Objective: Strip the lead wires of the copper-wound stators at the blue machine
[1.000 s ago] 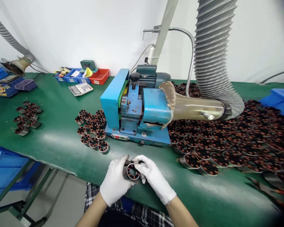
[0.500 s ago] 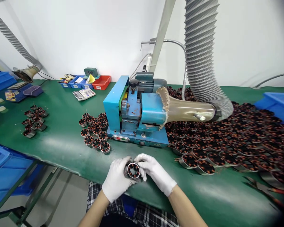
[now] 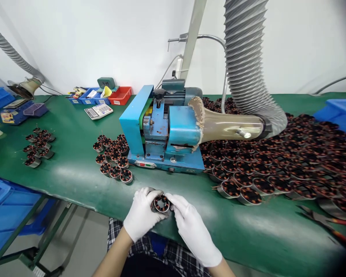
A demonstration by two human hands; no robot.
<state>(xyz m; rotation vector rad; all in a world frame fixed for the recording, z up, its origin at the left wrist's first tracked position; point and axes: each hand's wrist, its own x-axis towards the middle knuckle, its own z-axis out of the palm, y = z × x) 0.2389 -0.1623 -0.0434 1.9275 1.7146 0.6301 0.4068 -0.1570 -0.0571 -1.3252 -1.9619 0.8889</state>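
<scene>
A motor stator [image 3: 162,203], a metal ring with copper windings around a dark core, is held near the front edge of the bench with its round opening facing me. My left hand [image 3: 143,211], in a white glove, wraps its fingers and thumb around the stator's left side. On the other side, my gloved right hand [image 3: 192,227] has its fingertips pressed together against the stator's right rim. What those fingertips pinch, if anything, is hidden. A group of similar stators [image 3: 115,171] stands just beyond my left hand on the green bench [image 3: 80,177].
A blue belt grinding machine [image 3: 161,134] with a suction nozzle [image 3: 230,127] and grey hose stands ahead. Many stators [image 3: 250,195] crowd the right side; pliers [image 3: 320,221] lie near them. Farther left are another stator cluster [image 3: 40,144], a calculator [image 3: 98,111] and small bins [image 3: 120,95].
My right hand has turned and shifted lower, its fingers now closing together at the stator's right rim. My left hand still holds the stator in nearly the same place. The camera view has shifted slightly.
</scene>
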